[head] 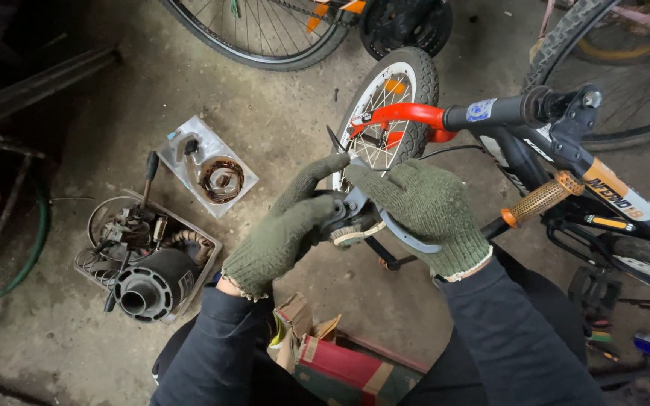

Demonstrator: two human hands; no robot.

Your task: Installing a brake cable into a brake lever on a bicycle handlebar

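Gripping from both sides, the two hands in olive-green knitted work gloves meet over a small grey-and-black metal brake part (355, 218) held in mid-air above the concrete floor (287, 120), just in front of the small white-walled bicycle wheel (389, 113). The left hand (283, 233) has its fingers (311, 174) curled around the dark end of the part, the forefinger stretched up along it, probably to steady it. The right hand (426, 214) lies over the other end, fingers (374, 184) pressed down on the curved grey metal strip (408, 239) that arcs below the palm; both hands are clamped on the part, so it stays level and close to the chest where it is easy to see.

The child's bicycle stands just to the right, its red fork (408, 114) and black frame (558, 154) tilted toward the person, with an orange ribbed handlebar grip (539, 199) near the right wrist, which keeps the bike within reach.

To the left, well apart from the hands, a shallow tray of oily spare parts with a black ribbed cylinder (148, 286) sits on the floor, beside a clear plastic packet holding a coiled copper part (216, 177). A red-and-green cardboard box (336, 365) lies between the knees.
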